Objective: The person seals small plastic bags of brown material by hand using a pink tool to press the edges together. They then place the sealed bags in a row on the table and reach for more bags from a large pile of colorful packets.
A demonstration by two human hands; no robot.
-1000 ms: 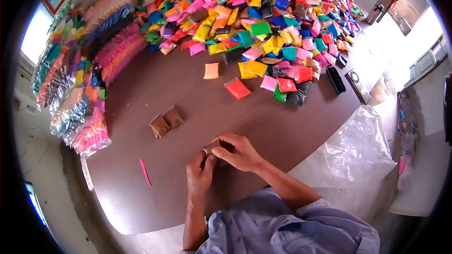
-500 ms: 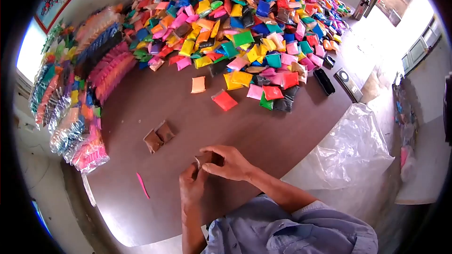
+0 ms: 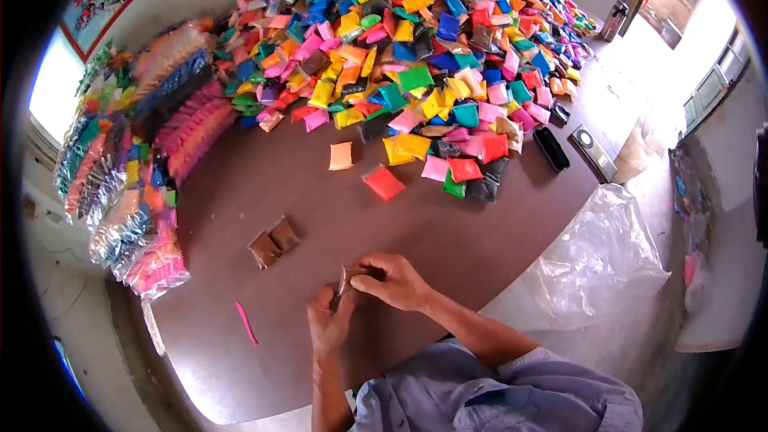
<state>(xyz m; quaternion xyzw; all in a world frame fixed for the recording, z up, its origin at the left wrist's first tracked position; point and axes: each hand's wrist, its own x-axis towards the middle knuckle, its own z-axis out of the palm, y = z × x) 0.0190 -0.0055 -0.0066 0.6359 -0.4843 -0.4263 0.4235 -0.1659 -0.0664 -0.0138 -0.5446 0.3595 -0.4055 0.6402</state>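
Observation:
Near the front of the table, a small brown packet is held up between both hands, its narrow edge toward me. My left hand pinches its lower part. My right hand has its thumb and fingers closed at the packet's right side; the fingers partly hide it. Two more brown packets lie on the table ahead and to the left, one overlapping the other. A thin pink strip rests left of my left hand.
A large heap of colourful packets covers the back of the brown table. Stacked rows of bagged packets line the left side. A red packet and a peach packet lie apart. Clear plastic bulges at the right edge.
The brown packet has turned more edge-on in my hands. My right hand's fingers have drawn in closer around it. The whole view has shifted slightly.

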